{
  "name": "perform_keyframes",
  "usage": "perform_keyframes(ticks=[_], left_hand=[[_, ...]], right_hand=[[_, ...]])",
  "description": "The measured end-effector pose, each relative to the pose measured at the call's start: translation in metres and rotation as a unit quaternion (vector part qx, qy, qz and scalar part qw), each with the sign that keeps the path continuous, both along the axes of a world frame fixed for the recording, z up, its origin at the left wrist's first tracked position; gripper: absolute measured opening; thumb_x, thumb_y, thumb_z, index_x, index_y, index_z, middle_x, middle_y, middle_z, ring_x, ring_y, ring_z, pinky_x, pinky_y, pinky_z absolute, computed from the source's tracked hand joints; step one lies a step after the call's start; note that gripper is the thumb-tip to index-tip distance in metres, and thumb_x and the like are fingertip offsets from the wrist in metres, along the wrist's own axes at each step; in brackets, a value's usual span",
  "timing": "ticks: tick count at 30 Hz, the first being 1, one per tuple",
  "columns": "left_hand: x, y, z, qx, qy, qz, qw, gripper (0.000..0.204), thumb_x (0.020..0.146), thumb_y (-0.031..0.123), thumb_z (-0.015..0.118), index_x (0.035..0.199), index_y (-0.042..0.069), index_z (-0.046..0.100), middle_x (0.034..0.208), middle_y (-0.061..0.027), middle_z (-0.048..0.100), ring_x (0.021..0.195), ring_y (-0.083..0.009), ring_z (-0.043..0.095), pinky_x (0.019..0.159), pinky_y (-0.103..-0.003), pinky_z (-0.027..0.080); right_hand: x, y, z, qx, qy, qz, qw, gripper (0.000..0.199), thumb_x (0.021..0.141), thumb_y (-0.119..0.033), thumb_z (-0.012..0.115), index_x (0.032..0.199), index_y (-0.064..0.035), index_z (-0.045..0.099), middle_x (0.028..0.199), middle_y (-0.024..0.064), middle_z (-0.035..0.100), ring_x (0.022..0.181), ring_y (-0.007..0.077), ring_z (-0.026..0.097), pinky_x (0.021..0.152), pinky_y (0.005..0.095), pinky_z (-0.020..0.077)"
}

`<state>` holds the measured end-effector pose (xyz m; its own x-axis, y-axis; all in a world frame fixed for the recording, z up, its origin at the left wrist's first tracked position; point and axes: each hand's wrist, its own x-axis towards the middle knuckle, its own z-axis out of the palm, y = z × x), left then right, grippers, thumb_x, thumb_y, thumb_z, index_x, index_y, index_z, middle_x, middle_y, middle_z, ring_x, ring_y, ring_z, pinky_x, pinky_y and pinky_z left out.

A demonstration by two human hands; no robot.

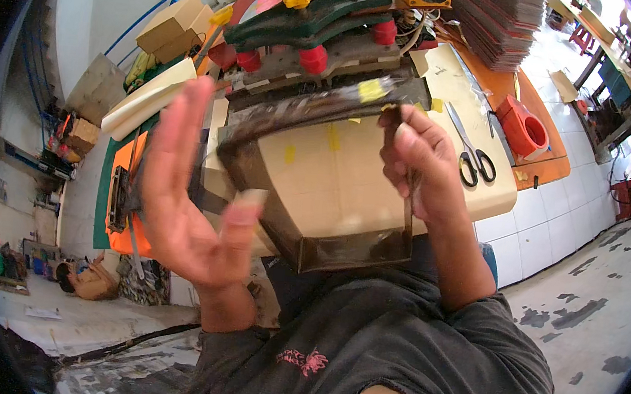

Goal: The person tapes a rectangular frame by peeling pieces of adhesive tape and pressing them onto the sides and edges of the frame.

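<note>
My right hand (pixel 435 162) grips the upper right corner of a dark, see-through rectangular frame (pixel 356 251), its thumb and fingers closed on the rim. The frame is tilted, with deep walls and an open middle; its far edge is smeared by motion and carries a yellow patch. Beside the frame's left wall, my left hand (pixel 194 216) is raised, blurred, fingers up and thumb apart, holding nothing. Cream paper (pixel 491 201) covers the table beneath. Black-handled scissors (pixel 470 143) lie to the right of my right hand.
Beyond the frame stands a dark green metal clamp (pixel 308 24) with red feet and yellow knobs. At right are an orange-red tape dispenser (pixel 524 129) and a tall stack of sheets (pixel 495 25). Cardboard boxes (pixel 171 30) stand back left. Another person (pixel 94 279) is low at far left.
</note>
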<state>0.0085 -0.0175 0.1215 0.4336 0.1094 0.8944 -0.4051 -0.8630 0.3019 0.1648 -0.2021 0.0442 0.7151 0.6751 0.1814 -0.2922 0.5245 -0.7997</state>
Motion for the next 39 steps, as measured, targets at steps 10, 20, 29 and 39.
perform_keyframes(ticks=[10, 20, 29, 39], left_hand=[[-0.020, 0.058, -0.089, -0.280, 0.015, 0.016, 0.960, 0.070, 0.113, 0.052, 0.042, 0.148, -0.008, 0.052, 0.144, -0.0275, 0.064, 0.136, -0.0339, 0.062, 0.116, -0.045, 0.044], [-0.013, 0.028, -0.115, -0.385, 0.200, -0.143, 0.889, 0.109, 0.096, 0.080, 0.058, 0.155, -0.010, 0.044, 0.149, -0.0231, 0.060, 0.137, -0.0321, 0.061, 0.118, -0.046, 0.044], [-0.006, 0.025, -0.104, -0.392, 0.218, -0.241, 0.860, 0.098, 0.084, 0.041, 0.093, 0.155, -0.008, 0.047, 0.148, -0.0230, 0.063, 0.137, -0.0313, 0.062, 0.117, -0.043, 0.047], [-0.002, 0.019, -0.137, -0.426, 0.237, -0.228, 0.843, 0.080, 0.075, -0.007, 0.090, 0.148, -0.004, 0.056, 0.147, -0.0156, 0.065, 0.135, -0.0241, 0.063, 0.116, -0.038, 0.049]], right_hand=[[0.035, -0.017, -0.002, 0.084, -0.027, -0.042, 0.995, 0.033, 0.109, -0.034, 0.065, 0.122, -0.0042, 0.067, 0.073, -0.0035, 0.052, 0.052, 0.0038, 0.042, 0.043, 0.0192, 0.0320], [0.052, -0.021, -0.003, 0.097, -0.098, -0.044, 0.990, 0.055, 0.110, -0.041, 0.055, 0.140, 0.0052, 0.055, 0.077, -0.0020, 0.046, 0.053, 0.0058, 0.038, 0.047, 0.0204, 0.0318], [0.060, -0.013, 0.007, 0.153, -0.143, -0.032, 0.977, 0.040, 0.105, -0.036, 0.066, 0.125, -0.0017, 0.064, 0.074, -0.0014, 0.048, 0.054, 0.0048, 0.039, 0.045, 0.0195, 0.0333], [0.074, -0.017, -0.026, 0.146, -0.164, -0.067, 0.973, 0.073, 0.091, -0.049, 0.082, 0.135, 0.0043, 0.059, 0.076, 0.0019, 0.055, 0.053, 0.0073, 0.045, 0.045, 0.0197, 0.0400]])
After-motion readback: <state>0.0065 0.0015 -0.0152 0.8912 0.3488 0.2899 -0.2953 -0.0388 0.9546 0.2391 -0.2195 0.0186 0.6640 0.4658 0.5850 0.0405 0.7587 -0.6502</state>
